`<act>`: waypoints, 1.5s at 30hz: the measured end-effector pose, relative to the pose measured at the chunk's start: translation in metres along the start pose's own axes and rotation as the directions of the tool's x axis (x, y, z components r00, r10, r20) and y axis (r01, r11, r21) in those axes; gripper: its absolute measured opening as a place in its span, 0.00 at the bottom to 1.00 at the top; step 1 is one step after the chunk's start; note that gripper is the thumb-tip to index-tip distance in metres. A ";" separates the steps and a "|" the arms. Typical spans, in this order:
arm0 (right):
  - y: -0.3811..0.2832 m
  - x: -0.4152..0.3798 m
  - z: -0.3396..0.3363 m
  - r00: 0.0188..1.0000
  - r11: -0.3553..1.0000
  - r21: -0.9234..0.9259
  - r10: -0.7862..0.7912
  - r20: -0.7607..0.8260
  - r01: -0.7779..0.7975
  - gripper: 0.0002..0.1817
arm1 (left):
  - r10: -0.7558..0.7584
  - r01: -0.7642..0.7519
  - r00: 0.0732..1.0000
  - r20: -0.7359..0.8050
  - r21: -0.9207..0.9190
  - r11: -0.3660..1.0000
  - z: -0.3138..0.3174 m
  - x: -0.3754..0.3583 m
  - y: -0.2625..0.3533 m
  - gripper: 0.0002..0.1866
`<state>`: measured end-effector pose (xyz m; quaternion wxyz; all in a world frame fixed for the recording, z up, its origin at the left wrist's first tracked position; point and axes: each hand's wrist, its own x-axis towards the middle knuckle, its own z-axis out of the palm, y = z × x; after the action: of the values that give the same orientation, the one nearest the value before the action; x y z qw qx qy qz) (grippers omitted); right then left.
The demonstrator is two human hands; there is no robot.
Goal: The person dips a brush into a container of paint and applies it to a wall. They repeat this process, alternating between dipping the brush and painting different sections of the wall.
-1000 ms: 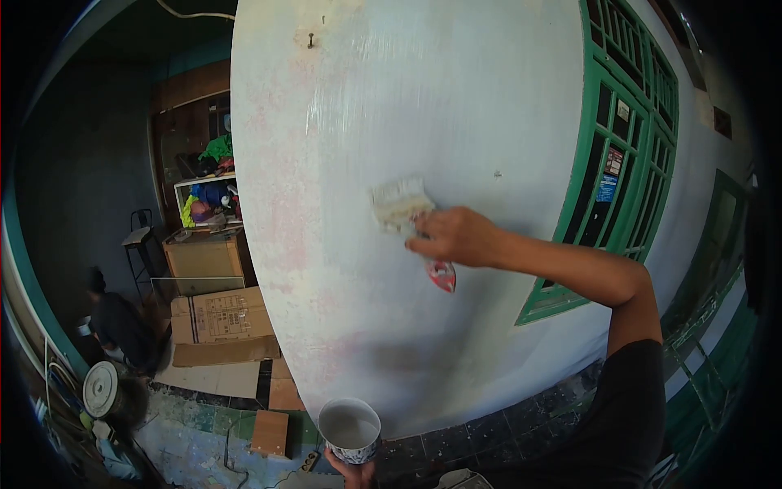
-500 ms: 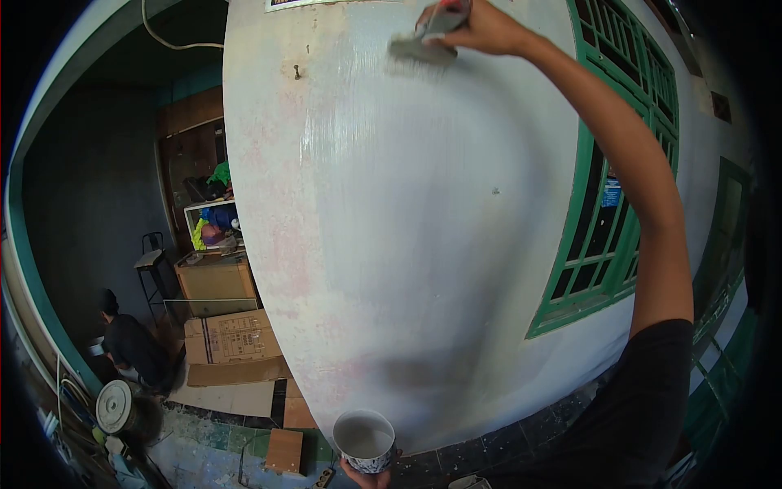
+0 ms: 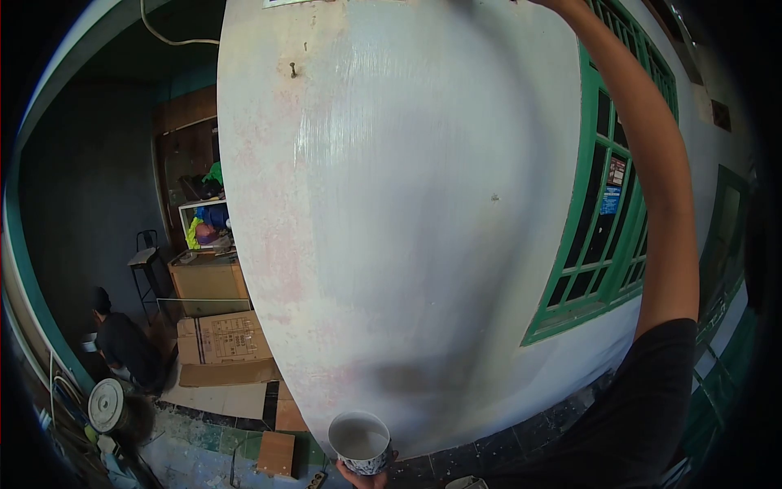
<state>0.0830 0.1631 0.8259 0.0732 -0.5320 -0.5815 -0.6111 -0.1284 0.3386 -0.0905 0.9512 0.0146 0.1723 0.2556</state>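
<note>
Low in the head view, my left hand point(image 3: 364, 479) is wrapped round a patterned white tub point(image 3: 371, 466). Pale paint-like liquid shows inside it. My right arm reaches up along the right side, and only the edge of my right hand point(image 3: 552, 3) shows at the top. Its fingers are cut off by the frame, and no paintbrush is visible now. In front of me is a whitish wall point(image 3: 423, 220) with wet, shiny vertical streaks at the upper left and faded pinkish patches along its left side.
A nail point(image 3: 293, 70) sticks out of the wall at upper left. To the right is a green barred window point(image 3: 607, 236). Through the left opening, a person in dark clothes point(image 3: 126, 350) crouches near flattened cardboard point(image 3: 224, 338), a stool point(image 3: 145, 259) and a lidded bucket point(image 3: 107, 405).
My right hand has moved up and to the right, carrying the paintbrush it held out of the top of the view. The view has shifted slightly; my left hand still holds the tub.
</note>
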 end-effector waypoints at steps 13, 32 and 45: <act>-0.049 -0.059 0.036 0.975 0.996 0.033 -0.090 0.204 0.085 0.03 | 0.013 -0.009 0.999 -0.037 0.093 0.996 0.017 0.002 -0.001 0.44; 0.000 -0.010 0.022 0.998 0.996 0.088 -0.022 -0.052 0.026 0.08 | 0.005 -0.004 1.000 -0.017 0.048 0.999 -0.017 0.024 0.000 0.45; -0.111 -0.132 0.066 0.917 0.990 0.046 -0.143 0.372 0.135 0.16 | -0.010 0.010 0.999 -0.034 0.020 1.000 -0.016 0.007 -0.003 0.42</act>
<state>0.0976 0.1799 0.6429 -0.0776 -0.5954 -0.6271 -0.4962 -0.1264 0.3383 -0.1084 0.9492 0.0190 0.1911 0.2492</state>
